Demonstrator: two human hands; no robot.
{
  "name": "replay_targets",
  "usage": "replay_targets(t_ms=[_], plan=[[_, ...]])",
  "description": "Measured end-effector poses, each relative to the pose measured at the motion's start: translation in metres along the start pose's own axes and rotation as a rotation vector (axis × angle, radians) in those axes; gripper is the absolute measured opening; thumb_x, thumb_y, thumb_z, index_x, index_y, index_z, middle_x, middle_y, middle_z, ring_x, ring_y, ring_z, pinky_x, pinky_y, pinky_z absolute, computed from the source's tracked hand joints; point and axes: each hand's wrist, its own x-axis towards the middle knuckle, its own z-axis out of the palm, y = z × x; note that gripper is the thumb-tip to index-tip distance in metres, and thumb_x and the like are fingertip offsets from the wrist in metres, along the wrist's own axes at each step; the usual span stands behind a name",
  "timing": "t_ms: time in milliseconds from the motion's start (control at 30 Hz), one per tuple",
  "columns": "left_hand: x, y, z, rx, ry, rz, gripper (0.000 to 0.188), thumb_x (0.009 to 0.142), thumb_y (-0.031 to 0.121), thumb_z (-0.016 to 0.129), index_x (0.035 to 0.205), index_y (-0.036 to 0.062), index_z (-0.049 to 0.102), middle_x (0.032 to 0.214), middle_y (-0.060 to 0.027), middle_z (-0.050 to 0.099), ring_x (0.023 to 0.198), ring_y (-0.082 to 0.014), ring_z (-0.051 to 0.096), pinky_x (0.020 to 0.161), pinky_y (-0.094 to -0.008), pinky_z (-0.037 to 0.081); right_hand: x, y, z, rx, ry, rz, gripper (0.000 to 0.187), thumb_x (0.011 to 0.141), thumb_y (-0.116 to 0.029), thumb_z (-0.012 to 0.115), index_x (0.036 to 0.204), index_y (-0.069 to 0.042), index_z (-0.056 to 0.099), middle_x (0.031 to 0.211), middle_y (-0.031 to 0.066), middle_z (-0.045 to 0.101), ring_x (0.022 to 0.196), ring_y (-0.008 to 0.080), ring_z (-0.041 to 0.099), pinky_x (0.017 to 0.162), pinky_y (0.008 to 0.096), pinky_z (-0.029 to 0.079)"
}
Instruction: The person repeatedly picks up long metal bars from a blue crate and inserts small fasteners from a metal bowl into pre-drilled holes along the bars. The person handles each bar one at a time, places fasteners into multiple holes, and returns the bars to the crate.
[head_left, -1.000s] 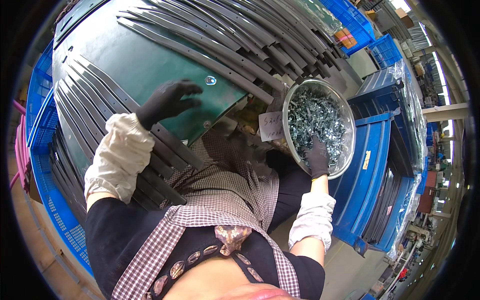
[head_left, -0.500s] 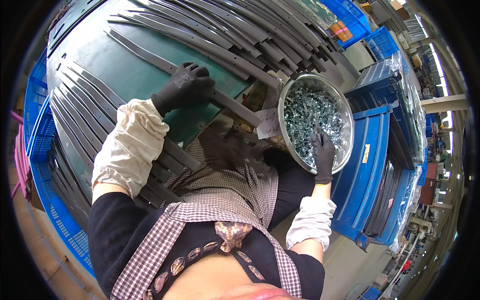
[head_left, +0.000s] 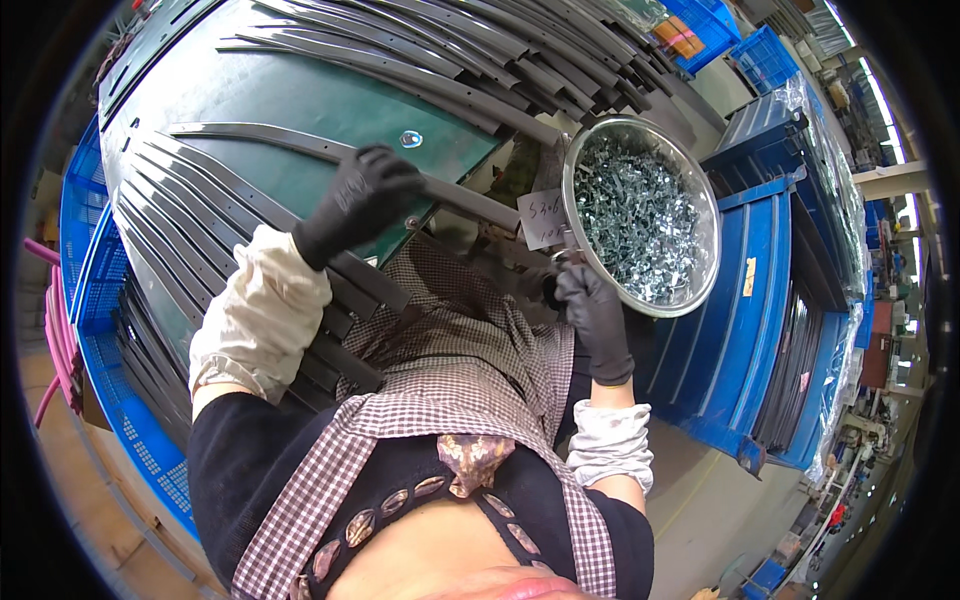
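My left hand (head_left: 362, 200), in a black glove, is closed around a long dark metal strip (head_left: 472, 204). The strip lies across the green tabletop (head_left: 300, 85), and its near end juts past the table edge toward the right. My right hand (head_left: 595, 318), also gloved in black, is just off the lower left rim of a round steel bowl (head_left: 714, 245). Its fingers are pinched on a small metal piece whose shape is mostly hidden. Loose shiny metal clips (head_left: 640, 220) fill the bowl.
More dark strips (head_left: 430, 50) are piled at the table's far side, with another row (head_left: 190, 215) on the left. A handwritten paper tag (head_left: 541, 219) hangs beside the bowl. Blue metal bins (head_left: 715, 330) stand at right, a blue plastic crate (head_left: 125, 400) at left.
My right hand has come out of the bowl, moving left and toward me. The held strip's far end has swung left and nearer, my left hand still on it.
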Motion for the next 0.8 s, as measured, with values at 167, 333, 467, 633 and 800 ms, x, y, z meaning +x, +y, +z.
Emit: replay_targets(t_ms=[167,333,467,633,800], plan=[[0.000,0.090,0.009,-0.100,-0.037,0.237,0.040,0.078,0.029,0.076,0.113,0.0110,0.068,0.083,-0.0019,0.061,0.069,-0.0196,0.060,0.066,-0.0373,0.048,-0.018,0.001,0.050,-0.088,-0.279,-0.057,0.016,0.101,-0.015,0.062,0.103,-0.001,0.069,0.079,-0.0077,0.058,0.065,-0.0014,0.042,0.058,0.0177,0.033],[-0.003,0.100,0.012,-0.082,-0.035,0.313,0.039,0.077,0.028,0.074,0.112,0.0121,0.069,0.076,-0.0009,0.057,0.064,-0.0194,0.058,0.060,-0.0365,0.046,-0.018,0.010,0.069,-0.008,-0.333,-0.076,0.016,0.099,-0.010,0.063,0.109,0.002,0.068,0.085,-0.0050,0.060,0.075,0.0031,0.051,0.070,0.0201,0.043],[0.001,0.092,0.008,-0.190,-0.130,0.279,0.030,0.079,0.026,0.069,0.107,0.0140,0.067,0.083,-0.0024,0.060,0.071,-0.0221,0.062,0.063,-0.0382,0.047,-0.018,0.007,0.071,0.016,-0.278,-0.104,0.033,0.091,-0.007,0.073,0.121,0.002,0.064,0.104,0.0033,0.065,0.091,0.0088,0.059,0.084,0.0245,0.048],[0.006,0.088,0.007,-0.246,-0.135,0.334,0.028,0.072,0.019,0.069,0.100,0.0152,0.069,0.082,-0.0012,0.059,0.074,-0.0229,0.061,0.062,-0.0377,0.048,-0.010,-0.002,0.056,-0.394,-0.333,-0.303,0.070,0.081,-0.026,0.084,0.139,-0.002,0.052,0.126,0.0158,0.063,0.116,0.0227,0.061,0.099,0.0358,0.048],[0.010,0.084,0.007,-0.231,-0.231,0.350,0.029,0.072,0.020,0.068,0.100,0.0154,0.069,0.084,-0.0023,0.060,0.081,-0.0235,0.064,0.068,-0.0372,0.050,-0.003,-0.011,0.054,-0.489,-0.346,-0.370,0.068,0.077,-0.018,0.086,0.137,-0.003,0.056,0.121,0.0116,0.067,0.110,0.0177,0.063,0.098,0.0322,0.049]])
